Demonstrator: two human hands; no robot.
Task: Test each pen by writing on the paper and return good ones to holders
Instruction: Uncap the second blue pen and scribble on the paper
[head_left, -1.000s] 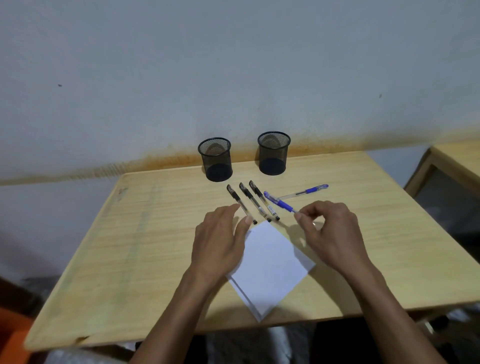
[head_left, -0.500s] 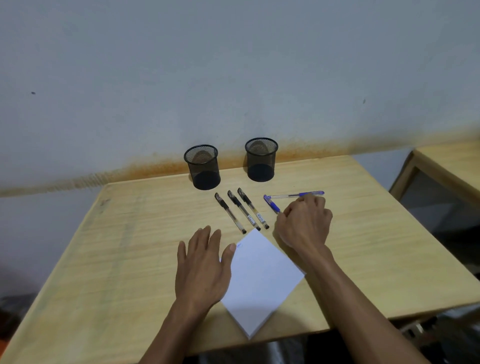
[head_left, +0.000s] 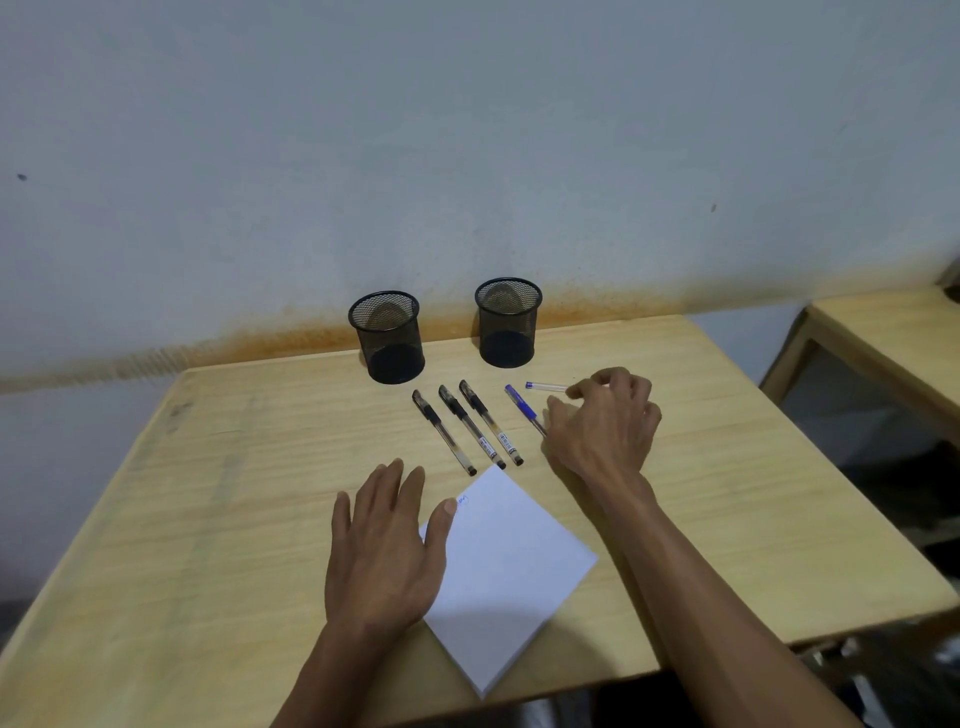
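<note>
Two black mesh holders, the left holder (head_left: 387, 338) and the right holder (head_left: 508, 322), stand at the table's far edge. In front of them lie three black pens (head_left: 471, 427) side by side. Right of these lies a blue pen (head_left: 523, 408), its near end hidden under my right hand (head_left: 605, 423). That hand's fingertips close on a clear pen with a blue tip (head_left: 545, 386), which still lies on the table. White paper (head_left: 511, 566) with a small blue mark near its top corner lies close to me. My left hand (head_left: 387, 551) rests flat, thumb on the paper's left edge.
The wooden table (head_left: 234, 493) stands against a grey wall with an orange stain along its base. A second wooden table (head_left: 893, 332) stands to the right across a gap. Dark floor clutter shows below the right edge.
My right hand left the blue pen and moved away to the clear pen behind it. My left hand slid back to the paper's left edge and flattened.
</note>
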